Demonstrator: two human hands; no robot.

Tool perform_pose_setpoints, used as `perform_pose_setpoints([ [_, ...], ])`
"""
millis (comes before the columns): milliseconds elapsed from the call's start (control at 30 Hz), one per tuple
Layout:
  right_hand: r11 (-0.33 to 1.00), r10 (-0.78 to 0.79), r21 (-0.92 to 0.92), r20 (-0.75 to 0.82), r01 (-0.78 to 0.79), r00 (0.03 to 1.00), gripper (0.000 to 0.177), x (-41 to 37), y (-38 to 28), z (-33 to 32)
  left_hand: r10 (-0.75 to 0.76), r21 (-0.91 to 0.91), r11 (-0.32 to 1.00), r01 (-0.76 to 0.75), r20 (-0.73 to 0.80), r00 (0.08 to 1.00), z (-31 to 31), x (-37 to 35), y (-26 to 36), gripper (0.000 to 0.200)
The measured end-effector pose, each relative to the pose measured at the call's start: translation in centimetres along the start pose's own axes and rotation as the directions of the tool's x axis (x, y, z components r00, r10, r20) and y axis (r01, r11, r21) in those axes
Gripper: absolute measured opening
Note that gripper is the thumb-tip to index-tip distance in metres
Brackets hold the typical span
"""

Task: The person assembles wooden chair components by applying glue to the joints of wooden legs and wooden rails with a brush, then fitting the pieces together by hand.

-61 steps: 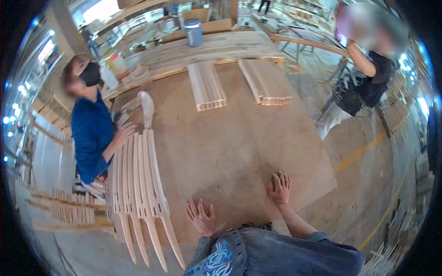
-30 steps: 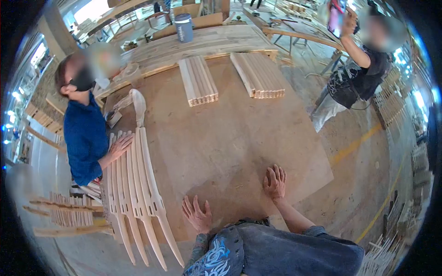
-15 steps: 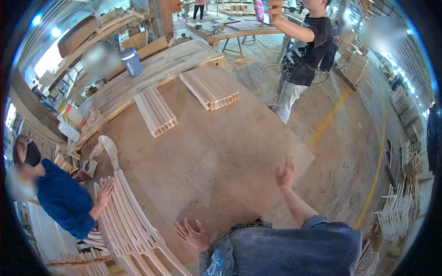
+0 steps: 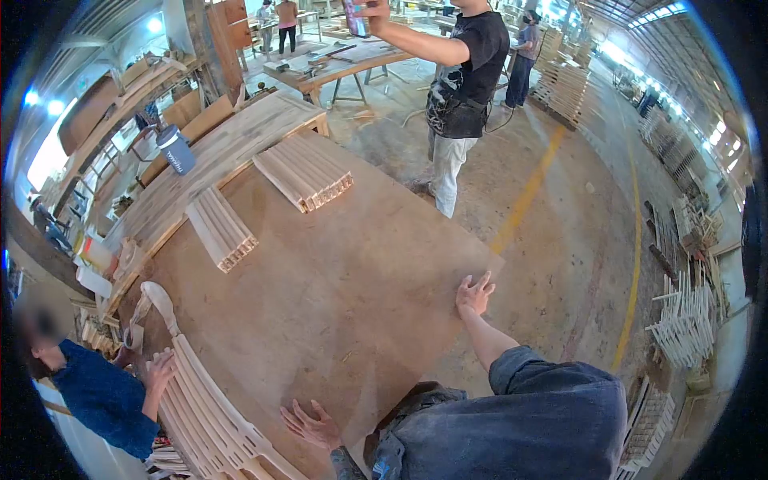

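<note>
My left hand lies on the brown tabletop near its front edge, fingers spread, holding nothing. Toward the table's right corner, my right hand rests at the edge with its fingers apart and nothing in them. Left of my left hand is a row of long, curved wooden pieces with slots. Two bundles of wooden slats lie farther back, a smaller one and a wider one.
A co-worker's hand touches the curved pieces at left. Beyond the table's right side stands a person in a black shirt, holding up a phone. A blue jug sits on the bench behind. Stacked wood stands at far right.
My view has shifted, so the table and slat bundles appear farther left. My right hand, raised and blurred before, now rests at the table edge. My left hand remains spread on the tabletop.
</note>
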State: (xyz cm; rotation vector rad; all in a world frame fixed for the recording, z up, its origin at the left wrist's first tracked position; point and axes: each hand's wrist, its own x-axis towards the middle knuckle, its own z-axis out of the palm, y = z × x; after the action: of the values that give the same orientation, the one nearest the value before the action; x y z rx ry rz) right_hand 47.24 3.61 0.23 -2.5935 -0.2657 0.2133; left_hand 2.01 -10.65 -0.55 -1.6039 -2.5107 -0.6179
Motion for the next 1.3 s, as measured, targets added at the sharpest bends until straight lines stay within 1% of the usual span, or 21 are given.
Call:
perform_pose_setpoints([
  [133, 1.000, 0.002, -0.011, 0.034, -0.002, 0.999, 0.071, -0.3, -0.5, -0.3, 0.006, 0.015, 1.000, -0.005, -0.017, 1.000, -0.1, 0.1, 0.2, 0.047],
  [233, 1.000, 0.009, -0.004, 0.061, -0.008, 0.998, 0.070, -0.2, -0.3, -0.6, -0.020, -0.017, 1.000, 0.020, 0.000, 1.000, -0.6, -0.1, 0.6, 0.049],
  [433, 0.998, 0.000, 0.063, 0.088, -0.006, 0.996, 0.071, -0.3, -0.1, -1.1, -0.004, 0.031, 0.999, 0.006, -0.050, 0.999, 0.2, -0.2, 0.2, 0.049],
  [500, 0.996, -0.008, 0.087, 0.101, -0.001, 0.995, 0.072, 0.1, 0.1, -1.0, -0.030, 0.032, 0.999, 0.031, -0.014, 0.999, 0.3, -0.4, 0.1, 0.049],
  [600, 0.993, -0.045, 0.115, 0.115, 0.032, 0.992, 0.076, 0.7, 0.9, -0.7, 0.011, 0.060, 0.998, -0.008, -0.065, 0.998, 0.9, -0.4, -0.2, 0.048],
  [633, 0.992, -0.039, 0.122, 0.144, 0.021, 0.989, 0.080, 0.9, 1.1, -0.8, 0.005, 0.062, 0.998, -0.001, -0.072, 0.997, 0.9, -0.5, -0.4, 0.048],
  [667, 0.992, -0.033, 0.129, 0.173, 0.010, 0.984, 0.083, 1.4, 1.1, -1.0, -0.019, 0.058, 0.998, 0.023, -0.066, 0.998, 0.9, -0.5, -0.4, 0.048],
  [733, 0.985, -0.073, 0.165, 0.170, 0.045, 0.983, 0.086, 3.4, 1.6, -1.2, -0.052, 0.060, 0.997, 0.055, -0.064, 0.997, 1.0, -0.7, 0.3, 0.049],
  [800, 0.977, -0.110, 0.198, 0.179, 0.074, 0.978, 0.088, 6.0, 2.5, -1.1, -0.097, 0.122, 0.987, 0.102, -0.042, 0.994, 0.7, -0.8, 0.7, 0.049],
  [867, 0.940, -0.195, 0.312, 0.163, 0.137, 0.967, 0.090, 9.6, 3.3, -1.1, -0.142, 0.122, 0.981, 0.148, -0.062, 0.988, 1.1, -1.1, 1.0, 0.049],
  [933, 0.952, -0.193, 0.283, 0.253, 0.118, 0.948, 0.086, 12.8, 3.4, -1.5, -0.211, 0.123, 0.967, 0.222, -0.098, 0.973, 1.8, -1.7, 0.9, 0.049],
  [967, 0.947, -0.222, 0.288, 0.276, 0.140, 0.935, 0.086, 14.4, 3.4, -1.2, -0.230, 0.144, 0.959, 0.246, -0.118, 0.966, 2.2, -2.0, 1.0, 0.050],
  [1000, 0.961, -0.215, 0.238, 0.316, 0.143, 0.924, 0.082, 16.0, 3.7, -0.8, -0.246, 0.164, 0.950, 0.267, -0.134, 0.960, 2.2, -2.5, 1.2, 0.050],
  [1033, 0.972, -0.203, 0.182, 0.351, 0.146, 0.914, 0.079, 16.6, 3.6, -0.7, -0.270, 0.174, 0.940, 0.293, -0.145, 0.952, 1.9, -3.0, 1.6, 0.050],
  [1067, 0.970, -0.219, 0.181, 0.365, 0.162, 0.905, 0.079, 16.9, 3.5, -0.4, -0.291, 0.171, 0.933, 0.317, -0.160, 0.943, 1.7, -3.4, 2.1, 0.051],
  [1133, 0.972, -0.223, 0.162, 0.410, 0.170, 0.884, 0.070, 17.3, 3.6, -1.5, -0.322, 0.173, 0.920, 0.351, -0.177, 0.930, 1.3, -4.4, 2.8, 0.051],
  [1167, 0.970, -0.231, 0.162, 0.417, 0.179, 0.879, 0.070, 17.6, 3.5, -1.9, -0.384, 0.204, 0.886, 0.415, -0.178, 0.906, 1.2, -4.8, 3.1, 0.051],
  [1200, 0.969, -0.245, 0.101, 0.410, 0.223, 0.878, 0.068, 17.8, 3.3, -2.2, -0.440, 0.232, 0.850, 0.474, -0.182, 0.879, 1.2, -5.0, 3.3, 0.051],
  [1233, 0.964, -0.257, 0.040, 0.402, 0.264, 0.879, 0.066, 17.7, 3.1, -2.9, -0.443, 0.234, 0.847, 0.478, -0.188, 0.877, 1.3, -5.3, 3.2, 0.051],
  [1267, 0.963, -0.262, 0.045, 0.404, 0.267, 0.876, 0.066, 17.6, 2.9, -3.7, -0.538, 0.265, 0.769, 0.582, -0.226, 0.812, 1.5, -5.5, 3.2, 0.053],
  [1300, 0.954, -0.253, -0.051, 0.390, 0.295, 0.885, 0.064, 16.7, 2.1, -5.2, -0.623, 0.288, 0.677, 0.677, -0.266, 0.736, 1.7, -5.5, 3.3, 0.054],
])
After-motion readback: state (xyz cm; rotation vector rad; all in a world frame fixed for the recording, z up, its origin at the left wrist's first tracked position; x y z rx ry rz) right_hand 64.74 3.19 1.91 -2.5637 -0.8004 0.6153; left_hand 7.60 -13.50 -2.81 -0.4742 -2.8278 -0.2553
